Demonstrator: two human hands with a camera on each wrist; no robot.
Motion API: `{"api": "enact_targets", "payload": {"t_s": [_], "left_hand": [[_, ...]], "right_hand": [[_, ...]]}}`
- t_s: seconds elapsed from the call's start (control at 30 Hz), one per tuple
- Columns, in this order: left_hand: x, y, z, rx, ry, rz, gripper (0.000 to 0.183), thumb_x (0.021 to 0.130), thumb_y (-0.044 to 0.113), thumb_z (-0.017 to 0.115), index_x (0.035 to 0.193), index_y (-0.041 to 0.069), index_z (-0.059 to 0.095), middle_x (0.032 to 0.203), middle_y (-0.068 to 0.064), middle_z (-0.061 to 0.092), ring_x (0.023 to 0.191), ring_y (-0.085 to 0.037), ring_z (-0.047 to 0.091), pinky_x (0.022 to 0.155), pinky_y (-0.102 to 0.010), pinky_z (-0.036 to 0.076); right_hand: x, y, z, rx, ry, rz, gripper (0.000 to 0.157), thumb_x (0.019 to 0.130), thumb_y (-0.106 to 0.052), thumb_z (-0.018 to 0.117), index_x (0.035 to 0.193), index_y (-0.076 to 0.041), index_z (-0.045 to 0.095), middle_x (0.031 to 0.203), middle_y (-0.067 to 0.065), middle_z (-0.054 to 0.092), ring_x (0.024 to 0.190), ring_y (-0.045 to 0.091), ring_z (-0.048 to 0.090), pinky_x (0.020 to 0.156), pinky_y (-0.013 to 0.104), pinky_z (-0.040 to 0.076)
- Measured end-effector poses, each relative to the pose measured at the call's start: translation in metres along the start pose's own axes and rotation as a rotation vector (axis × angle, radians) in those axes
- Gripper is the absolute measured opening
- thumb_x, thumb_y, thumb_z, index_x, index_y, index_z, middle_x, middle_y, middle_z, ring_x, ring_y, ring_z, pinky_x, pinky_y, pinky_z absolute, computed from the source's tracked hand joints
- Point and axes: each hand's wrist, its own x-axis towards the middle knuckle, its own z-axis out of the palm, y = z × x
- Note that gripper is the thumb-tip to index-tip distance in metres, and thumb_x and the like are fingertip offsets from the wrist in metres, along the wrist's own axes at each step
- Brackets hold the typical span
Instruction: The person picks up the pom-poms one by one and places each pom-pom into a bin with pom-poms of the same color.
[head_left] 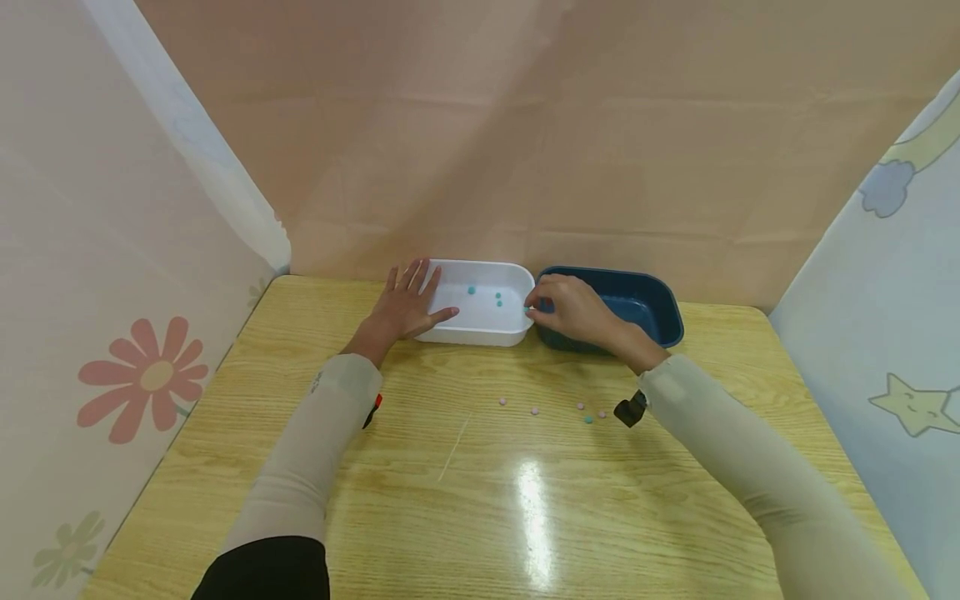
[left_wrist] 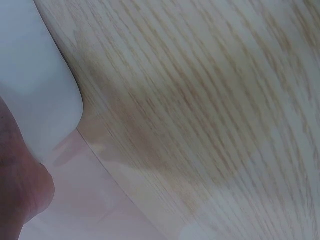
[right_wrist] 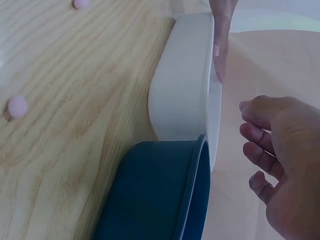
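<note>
My left hand (head_left: 402, 310) lies with spread fingers over the left end of a white plastic basin (head_left: 472, 337), thumb reaching across its inside. Over the basin's right end, my right hand (head_left: 576, 310) pinches a small teal bead (head_left: 527, 309) between thumb and fingertips. In the right wrist view the fingers are bent above the rims, and the bead is hidden. Inside the white basin lie a few teal beads (head_left: 471, 290). A dark blue basin (head_left: 670, 321) stands right beside it, partly covered by the right hand and forearm.
Several pale pink beads (head_left: 535, 411) and one teal bead (head_left: 588, 420) lie on the wooden table (head_left: 420, 500) in front of the basins. A tan sheet (head_left: 480, 167) hangs behind them. Patterned panels (head_left: 90, 275) close off both sides.
</note>
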Motion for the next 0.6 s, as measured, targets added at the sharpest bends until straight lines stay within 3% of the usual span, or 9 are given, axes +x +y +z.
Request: {"api": "enact_targets", "payload": {"t_s": [0.43, 0.6], "left_hand": [[-0.001, 0.001, 0.0, 0.0, 0.013, -0.005, 0.097, 0.104, 0.077, 0.022, 0.171, 0.011, -0.005, 0.177, -0.015, -0.013, 0.164, -0.033, -0.012, 0.129, -0.059, -0.009], [-0.001, 0.0, 0.0, 0.001, 0.013, -0.001, 0.097, 0.104, 0.077, 0.021, 0.171, 0.011, -0.005, 0.177, -0.015, -0.013, 0.164, -0.033, -0.012, 0.129, -0.059, -0.008]], "right_hand": [[0.017, 0.0, 0.004, -0.015, -0.013, 0.072, 0.014, 0.092, -0.013, 0.083, 0.104, -0.004, 0.082, 0.09, 0.009, 0.073, 0.083, 0.033, 0.069, 0.069, 0.041, 0.054], [0.022, 0.004, 0.006, -0.025, -0.024, 0.123, 0.014, 0.095, -0.015, 0.081, 0.104, -0.004, 0.082, 0.092, 0.009, 0.075, 0.083, 0.028, 0.07, 0.07, 0.042, 0.056]]}}
